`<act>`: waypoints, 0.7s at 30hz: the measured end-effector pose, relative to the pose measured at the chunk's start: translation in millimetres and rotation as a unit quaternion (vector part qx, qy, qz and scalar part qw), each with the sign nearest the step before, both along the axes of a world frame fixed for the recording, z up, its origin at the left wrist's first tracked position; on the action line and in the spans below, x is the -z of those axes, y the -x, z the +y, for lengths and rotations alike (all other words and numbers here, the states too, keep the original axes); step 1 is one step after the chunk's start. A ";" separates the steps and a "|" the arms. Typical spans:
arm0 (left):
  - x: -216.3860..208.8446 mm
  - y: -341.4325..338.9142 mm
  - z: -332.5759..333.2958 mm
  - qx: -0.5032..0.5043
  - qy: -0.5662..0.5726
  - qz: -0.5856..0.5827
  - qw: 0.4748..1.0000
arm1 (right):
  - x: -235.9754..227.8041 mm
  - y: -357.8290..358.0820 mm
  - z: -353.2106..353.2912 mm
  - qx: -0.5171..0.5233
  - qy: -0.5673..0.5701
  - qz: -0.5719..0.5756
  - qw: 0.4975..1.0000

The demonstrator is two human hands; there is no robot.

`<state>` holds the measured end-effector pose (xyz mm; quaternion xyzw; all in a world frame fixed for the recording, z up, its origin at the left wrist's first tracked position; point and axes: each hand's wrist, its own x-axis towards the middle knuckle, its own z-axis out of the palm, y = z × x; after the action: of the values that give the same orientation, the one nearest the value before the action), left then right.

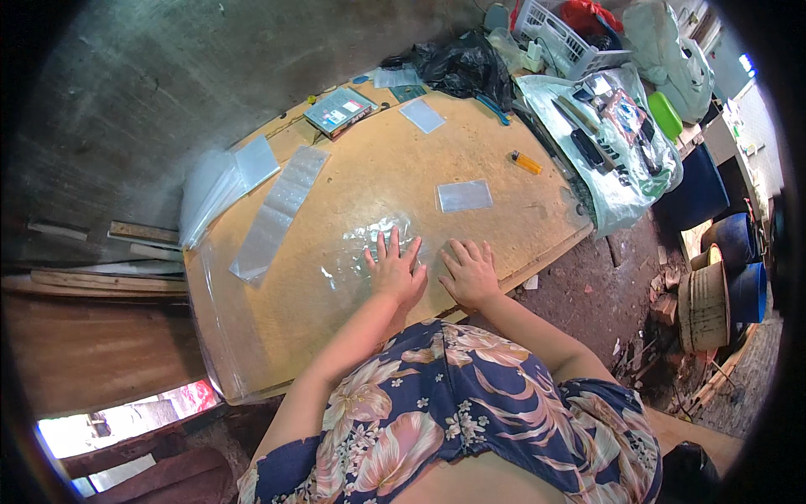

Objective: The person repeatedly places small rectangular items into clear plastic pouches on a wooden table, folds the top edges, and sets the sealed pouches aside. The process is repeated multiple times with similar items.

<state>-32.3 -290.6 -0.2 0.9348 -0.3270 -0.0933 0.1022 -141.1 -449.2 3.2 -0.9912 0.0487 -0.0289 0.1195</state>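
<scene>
My left hand (395, 267) lies flat with its fingers spread on a shiny clear plastic sheet (340, 262), whose edges are hard to make out against the wooden table (361, 181). My right hand (472, 273) rests palm down near the table's front edge, fingers apart, holding nothing. Just beyond it lies a small clear plastic sleeve (464, 196). A second sleeve (421, 116) sits farther back. To the left, a long strip of clear plastic (281, 210) slants across the tabletop, beside a fanned stack of plastic sheets (220, 186).
An orange lighter (527, 162) and a blue-handled tool (493, 109) lie toward the right. A flat box (340, 111) and black plastic bag (470, 67) are at the back. Knives lie on a white sack (625, 160); a white crate (571, 42) stands behind. Buckets (703, 307) stand right.
</scene>
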 end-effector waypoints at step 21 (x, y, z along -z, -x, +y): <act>-1.8 0.2 -3.2 0.001 -0.034 0.006 0.999 | 19.6 9.0 -51.3 0.127 -0.071 -0.134 0.980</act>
<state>-32.5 -293.7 1.6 0.9369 -0.3238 -0.1100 0.0725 -150.0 -500.5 -16.4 -0.9529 0.1597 -0.1733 0.1909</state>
